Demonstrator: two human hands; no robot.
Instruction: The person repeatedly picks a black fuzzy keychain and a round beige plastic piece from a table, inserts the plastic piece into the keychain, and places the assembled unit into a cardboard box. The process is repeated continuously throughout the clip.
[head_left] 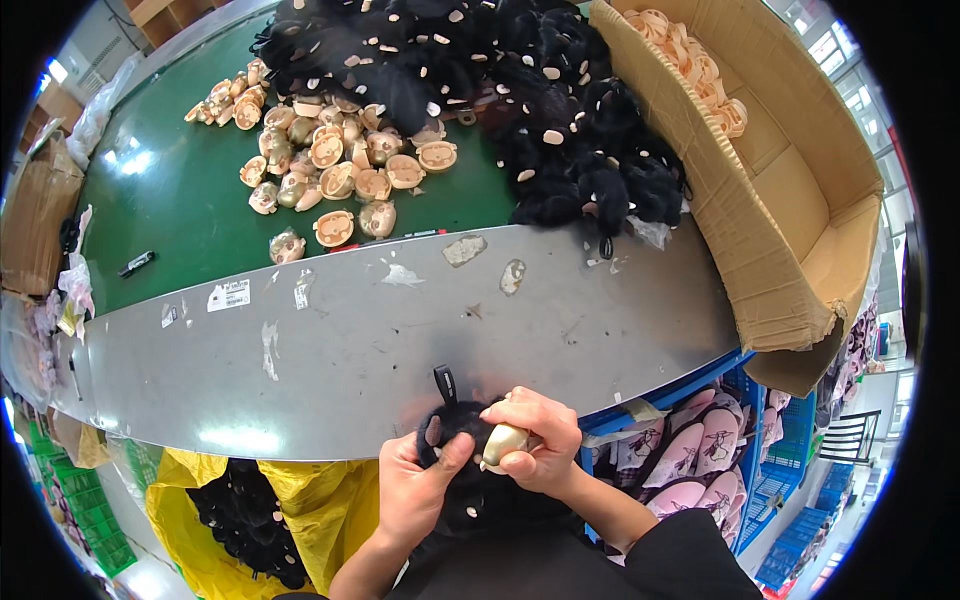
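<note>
A small black plush piece (462, 420) with a loop strap (445, 384) on top is held just off the near edge of the metal table. My left hand (415, 482) pinches its left side, thumb across the front, beside a pale ear-like patch. Between the fingers of my right hand (545, 440) is a shiny gold-beige plastic face shell (505, 444), up against the plush piece's right side. The shell's inner side is hidden, and whether it is joined to the plush I cannot tell.
Loose face shells (326, 152) lie on the green tabletop (140, 220). Beyond is a heap of black plush pieces (400, 70). At right stands a cardboard box (715, 190) of peach parts. A yellow bag (180, 500) and blue crates with pink slippers (690, 445) sit below.
</note>
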